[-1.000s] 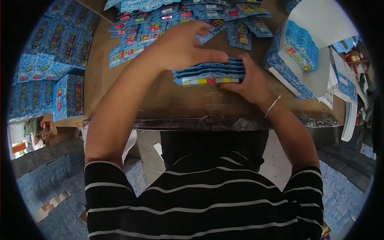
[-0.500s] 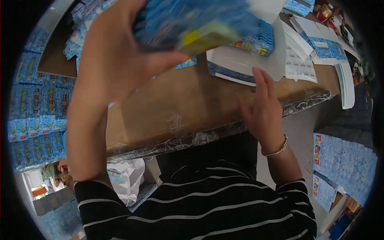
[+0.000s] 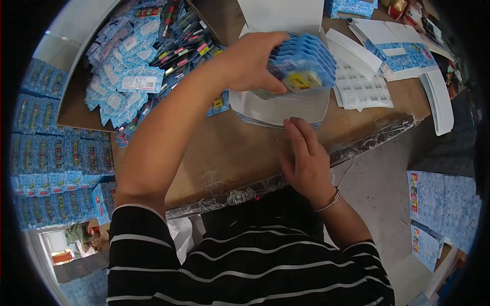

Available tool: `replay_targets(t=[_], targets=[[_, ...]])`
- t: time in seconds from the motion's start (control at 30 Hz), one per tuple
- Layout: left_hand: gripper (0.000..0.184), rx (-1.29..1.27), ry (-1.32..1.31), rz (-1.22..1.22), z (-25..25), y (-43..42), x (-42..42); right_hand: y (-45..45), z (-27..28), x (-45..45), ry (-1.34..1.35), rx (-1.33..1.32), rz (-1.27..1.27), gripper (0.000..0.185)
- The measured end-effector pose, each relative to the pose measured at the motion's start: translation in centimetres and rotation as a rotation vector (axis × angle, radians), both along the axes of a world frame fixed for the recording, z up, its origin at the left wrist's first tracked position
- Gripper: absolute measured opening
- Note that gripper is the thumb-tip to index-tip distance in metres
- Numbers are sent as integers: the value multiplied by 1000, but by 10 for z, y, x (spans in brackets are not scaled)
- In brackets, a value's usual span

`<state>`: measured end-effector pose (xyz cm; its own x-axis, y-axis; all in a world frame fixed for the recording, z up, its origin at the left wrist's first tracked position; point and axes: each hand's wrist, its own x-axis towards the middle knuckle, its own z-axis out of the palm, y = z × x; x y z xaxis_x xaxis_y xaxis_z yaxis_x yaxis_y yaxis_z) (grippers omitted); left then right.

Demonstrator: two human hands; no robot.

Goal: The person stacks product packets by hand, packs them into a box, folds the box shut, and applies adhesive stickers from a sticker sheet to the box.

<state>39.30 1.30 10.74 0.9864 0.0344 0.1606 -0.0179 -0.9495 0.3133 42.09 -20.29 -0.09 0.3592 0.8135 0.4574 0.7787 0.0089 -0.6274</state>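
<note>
In the head view, my left hand (image 3: 252,61) is closed around the end of a stack of blue printed packets (image 3: 311,58) with wavy edges and a yellow patch. The stack is over an open white carton (image 3: 270,109), and whether it touches the inside I cannot tell. My hand and the stack hide much of the carton's interior. By the carton's front edge is my right hand (image 3: 309,166), fingers stretched and thumb apart, with nothing in it. The fingertips are at the front flap; contact is unclear.
A cardboard tray (image 3: 76,109) at the left holds many loose blue packets (image 3: 117,76). Sheets of printed labels (image 3: 362,92) and folded cartons (image 3: 408,56) lie to the right. Stacked blue boxes (image 3: 61,158) stand beyond the left edge. Clear tape wraps the table's front edge (image 3: 240,196).
My left hand has carried the packet stack down and to the right, over the carton. My right hand has shifted left toward the carton's front edge. The camera view has also moved.
</note>
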Motion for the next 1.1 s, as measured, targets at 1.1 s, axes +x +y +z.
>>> replay_targets(t=[1.1], targets=[[68,358,-228,64,-40,-22,11,3,-13,-11,-24,-9,-34,53]])
